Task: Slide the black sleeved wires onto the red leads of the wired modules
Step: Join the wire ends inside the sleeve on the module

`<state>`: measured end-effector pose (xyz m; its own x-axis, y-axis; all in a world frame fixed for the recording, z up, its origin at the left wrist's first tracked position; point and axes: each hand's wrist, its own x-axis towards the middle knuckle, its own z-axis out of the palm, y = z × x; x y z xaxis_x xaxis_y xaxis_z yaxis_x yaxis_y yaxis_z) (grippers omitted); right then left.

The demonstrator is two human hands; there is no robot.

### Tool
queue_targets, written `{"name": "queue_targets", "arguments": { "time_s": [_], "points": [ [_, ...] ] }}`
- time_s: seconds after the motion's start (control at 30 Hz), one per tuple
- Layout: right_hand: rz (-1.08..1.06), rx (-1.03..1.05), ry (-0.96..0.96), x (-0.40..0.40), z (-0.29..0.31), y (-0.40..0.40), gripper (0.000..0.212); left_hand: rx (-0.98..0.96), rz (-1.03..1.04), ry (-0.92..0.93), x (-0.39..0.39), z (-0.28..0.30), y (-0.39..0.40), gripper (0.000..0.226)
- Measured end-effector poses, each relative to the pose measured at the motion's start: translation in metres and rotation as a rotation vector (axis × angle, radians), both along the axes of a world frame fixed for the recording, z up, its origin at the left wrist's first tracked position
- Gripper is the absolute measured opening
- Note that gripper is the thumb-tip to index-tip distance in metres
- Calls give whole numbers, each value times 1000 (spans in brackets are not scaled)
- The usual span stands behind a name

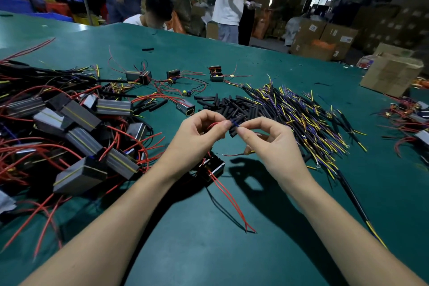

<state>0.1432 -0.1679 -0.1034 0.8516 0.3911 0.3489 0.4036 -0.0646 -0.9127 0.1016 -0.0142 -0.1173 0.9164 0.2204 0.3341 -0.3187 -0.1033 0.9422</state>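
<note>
Two bare forearms, left hand and right hand, no sleeves or gloves, short plain fingernails.

Bright overhead light, hard hand shadows on green table, blurred dim background, wide-angle edge bending

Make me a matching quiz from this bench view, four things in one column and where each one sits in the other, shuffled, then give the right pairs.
Things
1. pile of grey modules
2. heap of black sleeved wires
3. cardboard box
4. module with two long red leads

Places
A. far right of the green table
B. under the left hand, near the wrist
C. left of the arms
D. beyond the right hand

Pairs: 1-C, 2-D, 3-A, 4-B
</note>
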Motion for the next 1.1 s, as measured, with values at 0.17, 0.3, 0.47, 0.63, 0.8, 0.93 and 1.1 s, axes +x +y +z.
{"name": "queue_targets", "arguments": {
  "time_s": [0.17,0.3,0.47,0.63,0.8,0.93,1.1],
  "points": [
    [4,-14,-31,3,4,-3,12,-18,3,11,0,2,2,6],
    [30,-2,-9,2,5,0,4,-10,29,15,-1,3,3,11],
    [34,40,-11,0,7,1,7,-40,19,9,-2,4,4,12],
    [36,47,-34,-1,9,2,8,-52,9,-3,-4,6,3,12],
    [53,42,-35,-4,9,3,11,-66,97,-32,-3,8,4,10],
    [77,23,-24,-4,9,3,10,-96,129,-8,-2,7,3,10],
    [108,24,-2,-5,8,2,12,-115,153,31,0,4,2,8]
  ]
}}
